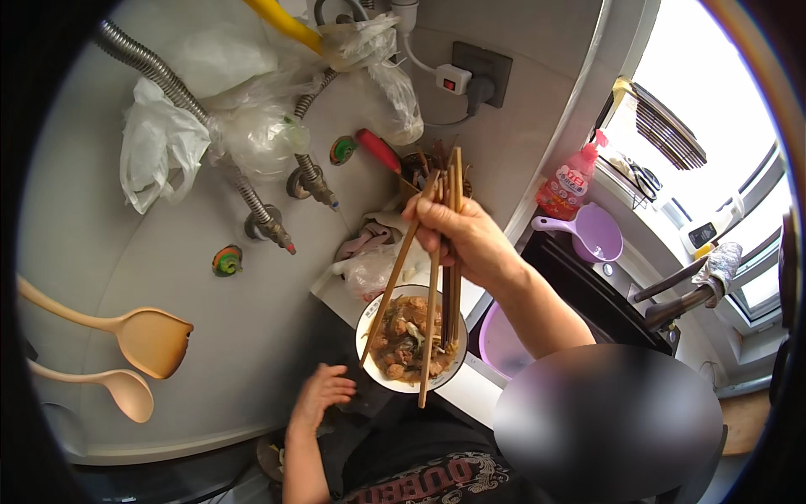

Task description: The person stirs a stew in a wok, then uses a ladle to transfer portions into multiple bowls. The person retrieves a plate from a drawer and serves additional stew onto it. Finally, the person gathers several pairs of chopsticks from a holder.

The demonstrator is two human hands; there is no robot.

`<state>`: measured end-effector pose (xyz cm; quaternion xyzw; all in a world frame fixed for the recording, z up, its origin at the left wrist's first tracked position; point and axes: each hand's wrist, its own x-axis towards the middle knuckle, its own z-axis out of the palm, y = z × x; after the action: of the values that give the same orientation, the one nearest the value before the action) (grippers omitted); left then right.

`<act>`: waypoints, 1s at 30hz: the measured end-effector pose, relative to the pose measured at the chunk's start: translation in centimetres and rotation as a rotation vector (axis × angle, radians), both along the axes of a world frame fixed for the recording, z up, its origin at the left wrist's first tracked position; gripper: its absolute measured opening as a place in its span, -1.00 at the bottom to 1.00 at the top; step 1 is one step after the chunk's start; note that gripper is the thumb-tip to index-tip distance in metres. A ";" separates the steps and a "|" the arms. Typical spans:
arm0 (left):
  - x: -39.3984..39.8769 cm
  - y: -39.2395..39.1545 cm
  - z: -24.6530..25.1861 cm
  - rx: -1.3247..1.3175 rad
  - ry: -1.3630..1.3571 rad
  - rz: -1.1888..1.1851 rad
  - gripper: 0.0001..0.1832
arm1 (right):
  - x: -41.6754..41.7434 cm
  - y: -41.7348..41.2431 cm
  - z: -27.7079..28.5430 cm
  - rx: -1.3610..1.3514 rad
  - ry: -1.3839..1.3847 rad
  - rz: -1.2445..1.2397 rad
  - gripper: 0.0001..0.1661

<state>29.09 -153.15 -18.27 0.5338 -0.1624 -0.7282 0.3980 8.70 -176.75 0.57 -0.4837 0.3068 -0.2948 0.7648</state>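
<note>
My right hand is closed around several wooden chopsticks, some light, some dark. Their long ends point down across a dark-rimmed white bowl. Meatballs, noodles and greens in brown broth fill it. Whether the chopstick tips touch the food, I cannot tell. Left of the bowl, my left hand is empty with its fingers apart. Just beyond my right hand stands a holder with more chopsticks and a red-handled utensil in it.
A bagged item and a cloth lie beyond the bowl. Right are a purple basin, purple dipper, pink spray bottle and faucet. A spatula and ladle hang left, below metal hoses and plastic bags.
</note>
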 end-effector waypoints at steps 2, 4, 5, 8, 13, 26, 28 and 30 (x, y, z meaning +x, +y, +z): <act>1.4 -0.1 3.3 -0.200 -0.153 0.107 -0.21 | 1.1 0.9 -1.3 0.036 0.025 0.060 -0.72; 0.4 -2.1 8.6 -0.413 -0.248 0.156 -0.21 | 2.9 2.4 -2.0 0.122 0.042 0.130 -0.72; -0.4 -3.0 9.7 -0.451 -0.190 0.091 -0.16 | 3.9 3.1 -2.5 0.136 0.027 0.163 -0.73; -3.6 -5.4 11.7 -0.435 0.247 -0.022 -0.07 | 6.3 4.6 -3.3 0.214 -0.026 0.198 -0.70; -5.0 -5.8 9.9 -0.385 0.343 -0.011 -0.56 | 7.2 4.7 -6.3 0.154 0.103 0.155 -0.62; -4.7 -5.0 9.5 -0.352 -0.039 0.225 -0.68 | 4.7 3.9 -7.5 0.210 -0.158 0.242 -0.59; -4.5 -5.0 9.9 -0.375 -0.030 0.253 -0.70 | 4.0 3.7 -7.9 0.244 -0.213 0.297 -0.58; -4.2 -4.9 9.9 -0.372 0.024 0.232 -0.70 | 3.3 3.6 -8.3 0.235 -0.285 0.361 -0.56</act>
<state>24.89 -158.06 -8.34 0.4576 -0.2267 -0.6414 0.5726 12.04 -173.13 -7.72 -0.3923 0.1369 -0.1810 0.8914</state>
